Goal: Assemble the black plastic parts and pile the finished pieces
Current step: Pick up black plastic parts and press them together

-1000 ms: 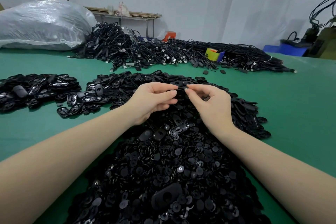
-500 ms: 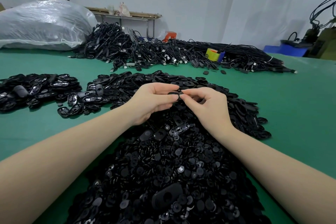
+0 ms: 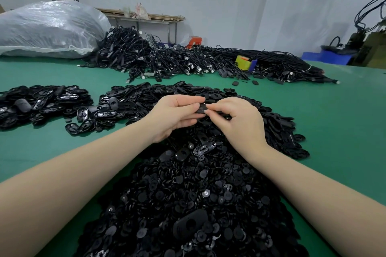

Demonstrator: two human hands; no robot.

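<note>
Both hands are up over the big heap now. The left hand (image 3: pixel 177 115) has its fingers curled, thumb and forefinger pinching a small black part (image 3: pixel 201 108), and the right hand (image 3: pixel 236 119) meets it from the other side, fingertips (image 3: pixel 208 110) nipped onto the same piece. Whether that is one part or two being pressed together, I can't quite make out; the fingers cover most of it.

Right beneath the hands sits the heap of loose black parts (image 3: pixel 198 183), small round discs nearest the person and oval shells on its far side, far too many to count. One oval shell (image 3: pixel 190 226) lies on top at the near end of the heap.

Left of the heap, a second, flatter pile of black pieces (image 3: pixel 41 102) is spread on the green table (image 3: pixel 334 121).

Beyond the heap, a long tangle of black cables (image 3: pixel 177 58) runs across the table, with a yellow and blue box (image 3: pixel 245 62) sitting among them. Far left of the heap, one bulging clear plastic bag (image 3: pixel 48 29) lies on its side; its contents look dark but are blurred.
</note>
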